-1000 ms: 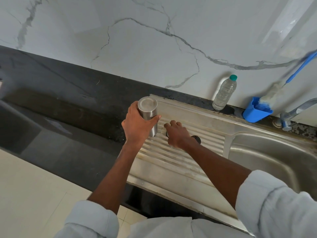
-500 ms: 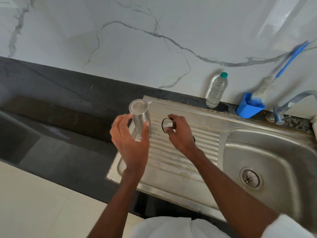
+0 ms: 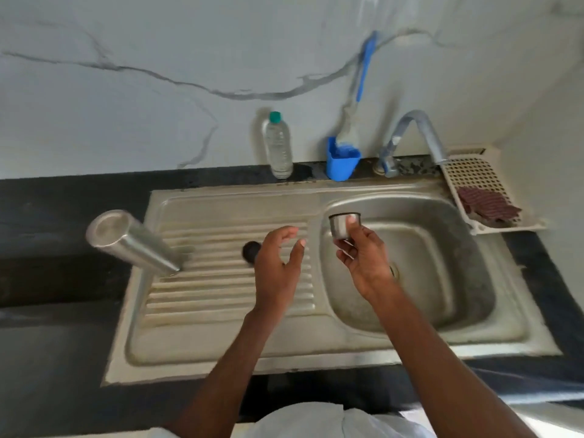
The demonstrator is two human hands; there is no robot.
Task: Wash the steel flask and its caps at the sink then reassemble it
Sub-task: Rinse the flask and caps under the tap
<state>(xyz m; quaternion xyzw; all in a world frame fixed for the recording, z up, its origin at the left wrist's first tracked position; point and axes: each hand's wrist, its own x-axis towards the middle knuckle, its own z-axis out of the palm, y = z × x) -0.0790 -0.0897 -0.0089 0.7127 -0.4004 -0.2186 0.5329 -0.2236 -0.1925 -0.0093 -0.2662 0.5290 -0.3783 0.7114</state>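
The steel flask (image 3: 132,241) stands upside down at the left end of the ribbed drainboard (image 3: 221,298), with nothing touching it. A small black cap (image 3: 250,250) lies on the ribs, partly hidden behind my left hand (image 3: 278,263). That hand hovers over the drainboard with relaxed, spread fingers and holds nothing. My right hand (image 3: 363,257) pinches the steel cup cap (image 3: 343,225) and holds it over the sink basin (image 3: 420,295), mouth facing away from me.
A curved tap (image 3: 414,134) reaches over the basin's back edge. A clear water bottle (image 3: 278,147) and a blue holder (image 3: 342,162) with a blue-handled brush stand against the marble wall. A white perforated tray (image 3: 480,181) with a dark scrub pad sits at the right.
My left hand has let go of the flask and moved right. My right hand lifted the steel cup cap off the drainboard and carried it over the basin. The view swung right.
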